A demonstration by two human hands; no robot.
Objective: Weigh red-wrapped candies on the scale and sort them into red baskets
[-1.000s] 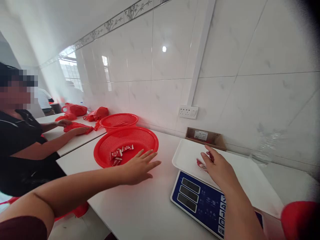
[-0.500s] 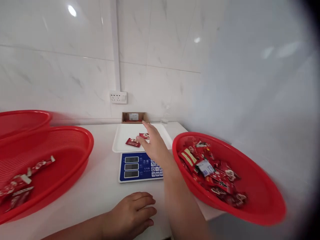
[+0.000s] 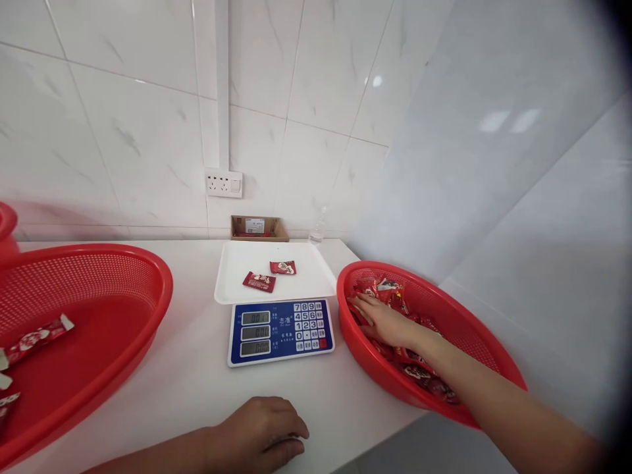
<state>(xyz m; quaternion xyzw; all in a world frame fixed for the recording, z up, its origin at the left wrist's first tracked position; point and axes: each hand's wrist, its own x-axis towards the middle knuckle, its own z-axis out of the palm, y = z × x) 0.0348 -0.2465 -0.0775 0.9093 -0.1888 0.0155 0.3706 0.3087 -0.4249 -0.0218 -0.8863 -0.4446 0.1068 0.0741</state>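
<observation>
My right hand reaches into the right red basket. Its fingers are stretched out over the red candy packets piled inside; the fingertips partly hide among them. On the white table in front of the scale lies my left hand, loosely bent, with thumb and fingers apart and nothing between them. The digital scale has a blue panel with lit number windows and keys. Two red packets, one nearer and one farther, lie apart on its white tray.
Several packets lie in the left red basket. Another red basket shows at the far left edge. Behind the scale are a cardboard box and a clear bottle, near the tiled wall with a socket.
My right hand has moved from above the scale tray rightwards into the right basket. Both packets stay on the tray. My left hand remains on the table, and the view has shifted slightly.
</observation>
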